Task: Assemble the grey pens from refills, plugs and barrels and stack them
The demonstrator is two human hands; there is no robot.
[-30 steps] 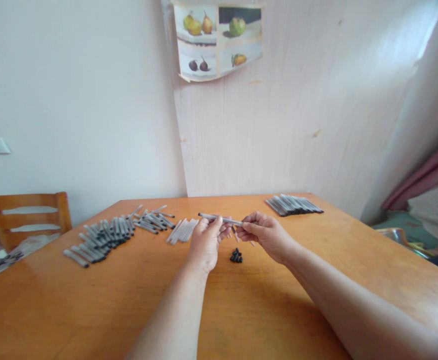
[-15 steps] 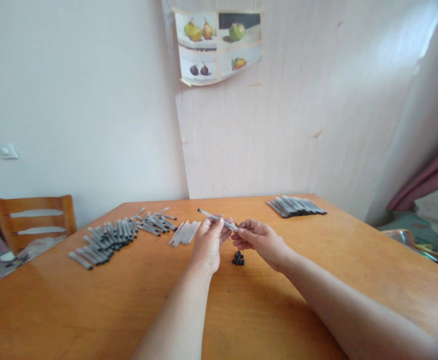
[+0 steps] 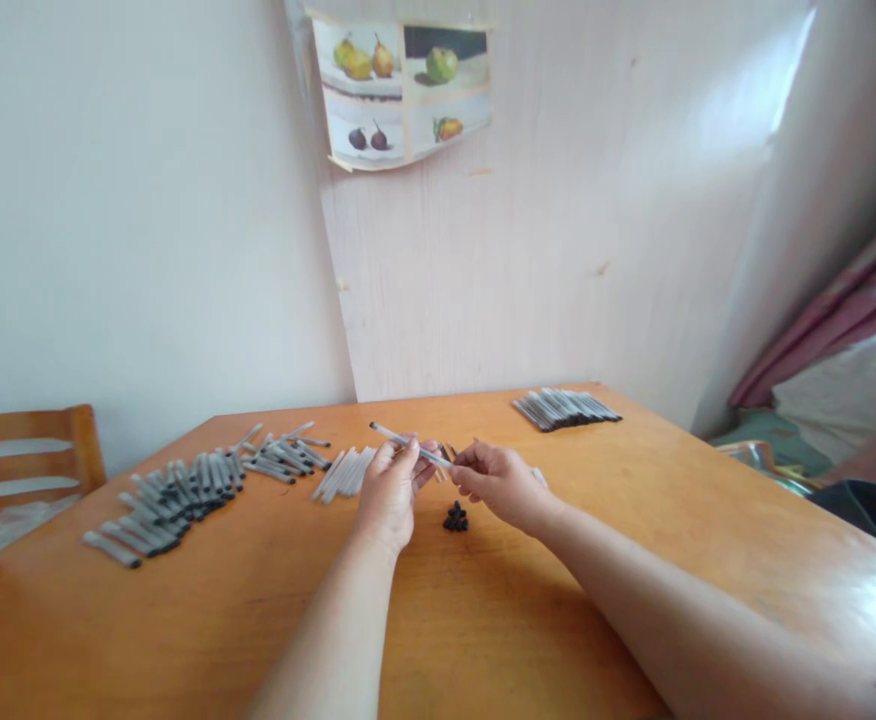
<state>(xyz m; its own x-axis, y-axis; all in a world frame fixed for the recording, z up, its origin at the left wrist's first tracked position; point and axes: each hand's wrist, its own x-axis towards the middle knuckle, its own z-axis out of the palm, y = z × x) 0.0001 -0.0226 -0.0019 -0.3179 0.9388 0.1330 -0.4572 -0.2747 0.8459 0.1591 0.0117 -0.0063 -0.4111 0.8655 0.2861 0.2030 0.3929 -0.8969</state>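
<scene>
Between my hands, above the table, is a slim white pen with a black tip at its far left end. My left hand grips it around the middle, thumb on top. At the pen's near right end, my right hand has its thumb and fingers pinched together; whether a small part sits inside them is hidden. Below the hands lies a small heap of black caps. White pen barrels lie side by side just left of my left hand. Some thin dark-tipped sticks show partly behind the hands.
Many black-ended pens spread over the left of the wooden table, with a looser group behind. Another row of pens lies at the back right. A wooden chair stands at the left, against the wall side.
The camera has turned to the right, so everything sits further left in view. My hands keep the pen between them, and the right fingers have closed more tightly at its end.
</scene>
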